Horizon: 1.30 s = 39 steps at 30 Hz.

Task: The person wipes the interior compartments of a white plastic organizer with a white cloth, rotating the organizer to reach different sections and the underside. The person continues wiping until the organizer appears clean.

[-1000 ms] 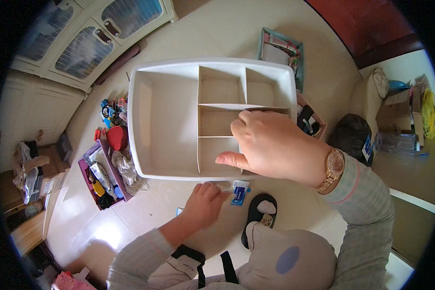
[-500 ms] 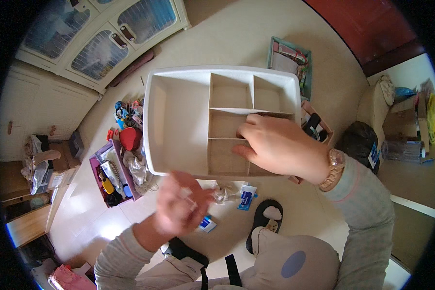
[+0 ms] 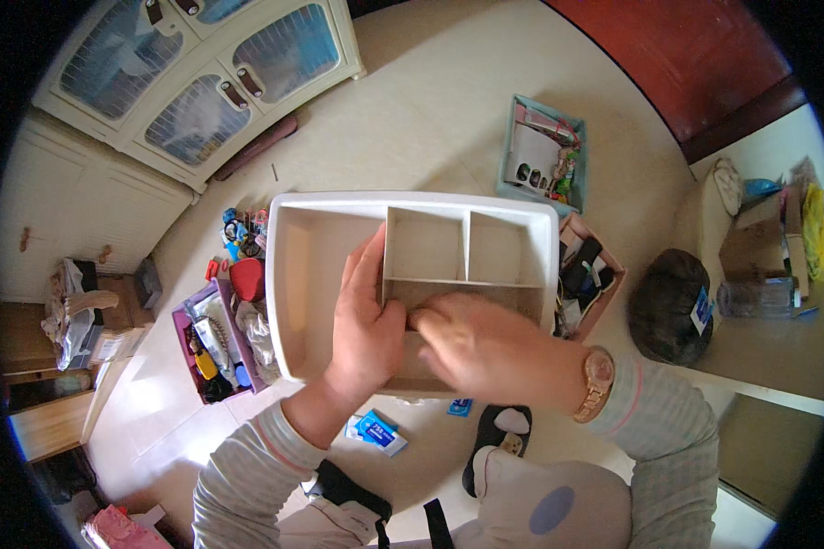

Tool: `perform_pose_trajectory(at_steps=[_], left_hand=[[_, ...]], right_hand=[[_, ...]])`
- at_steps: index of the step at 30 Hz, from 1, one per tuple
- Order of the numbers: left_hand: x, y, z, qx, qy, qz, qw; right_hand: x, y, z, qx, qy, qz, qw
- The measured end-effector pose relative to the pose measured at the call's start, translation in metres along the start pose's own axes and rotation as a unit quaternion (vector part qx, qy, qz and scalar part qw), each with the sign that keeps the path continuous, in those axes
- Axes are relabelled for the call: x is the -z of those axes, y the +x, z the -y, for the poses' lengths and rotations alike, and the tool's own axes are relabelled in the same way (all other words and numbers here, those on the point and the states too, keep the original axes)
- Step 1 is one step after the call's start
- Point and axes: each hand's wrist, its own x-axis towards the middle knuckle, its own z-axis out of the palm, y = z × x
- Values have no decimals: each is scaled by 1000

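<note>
A white storage box (image 3: 410, 199) with thin inner dividers lies in front of me, one long compartment on its left and several small ones on its right. My left hand (image 3: 364, 320) reaches into it, long fingers laid along the left face of the long divider (image 3: 387, 220) and the thumb on the other side, gripping it. Close against that thumb is my right hand (image 3: 485, 343), over the nearer small compartments and smeared by motion. Its fingers are curled together; whatever they hold is hidden. The watch (image 3: 598, 371) is on my right wrist.
Around the box on the floor are a purple bin (image 3: 183, 339) of odds and ends, a red round case (image 3: 247, 279), a teal bin (image 3: 504, 169), a pink bin (image 3: 618, 274) and blue-white packets (image 3: 375, 430). A black bag (image 3: 668, 306) sits right; a glass-doored cabinet (image 3: 201, 119) stands far left.
My left hand has moved from in front of the box up to its long divider. My right hand has shifted nearer and left to meet it. The box appears lower in view.
</note>
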Motion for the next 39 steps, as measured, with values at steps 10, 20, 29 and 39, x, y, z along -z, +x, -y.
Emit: perform_pose_trajectory(at_steps=[10, 20, 29, 39], left_hand=[[-4, -36, -14, -14, -44, -48, 998], [5, -37, -13, 19, -248, 11, 969], [5, -36, -16, 32, -215, 24, 976], [5, -38, -13, 24, -268, 18, 963]], right_hand=[[43, -31, 34, -89, -171, 183, 964], [-8, -5, 29, 80, -56, -67, 993], [20, -10, 46, -90, -223, 133, 961], [31, -12, 42, -26, -123, 27, 992]])
